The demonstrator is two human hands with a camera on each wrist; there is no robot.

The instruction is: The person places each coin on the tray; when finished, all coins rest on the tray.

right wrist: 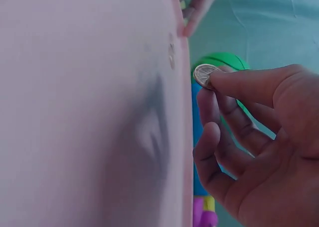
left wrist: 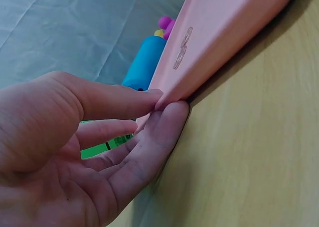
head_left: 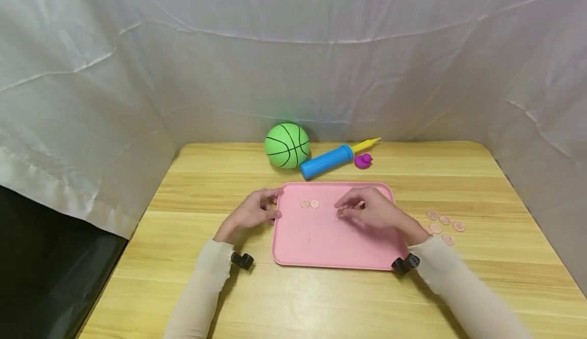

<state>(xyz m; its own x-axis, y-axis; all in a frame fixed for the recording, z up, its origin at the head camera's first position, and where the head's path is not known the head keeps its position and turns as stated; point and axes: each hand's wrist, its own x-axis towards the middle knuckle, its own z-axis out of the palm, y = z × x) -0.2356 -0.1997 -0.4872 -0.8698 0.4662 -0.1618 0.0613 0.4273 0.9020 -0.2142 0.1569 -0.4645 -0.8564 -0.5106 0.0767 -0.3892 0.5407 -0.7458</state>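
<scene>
My left hand (head_left: 251,210) pinches the left rim of a pink tray (head_left: 321,250) between thumb and fingers, which the left wrist view shows close up. Over the tray, my right hand (head_left: 371,207) holds a coin (right wrist: 205,75) between thumb and fingertips; its flat face shows in the right wrist view. Two coins lie side by side near the tray's far edge, a left coin (head_left: 304,204) and a right coin (head_left: 315,204). The right hand is to the right of that pair, above the tray surface.
Several loose coins (head_left: 445,220) lie on the wooden table (head_left: 197,278) right of the tray. Behind the tray are a green ball (head_left: 287,146), a blue pump (head_left: 326,162) with a yellow nozzle, and a small purple duck (head_left: 363,161). A pale curtain (head_left: 293,74) hangs around the table.
</scene>
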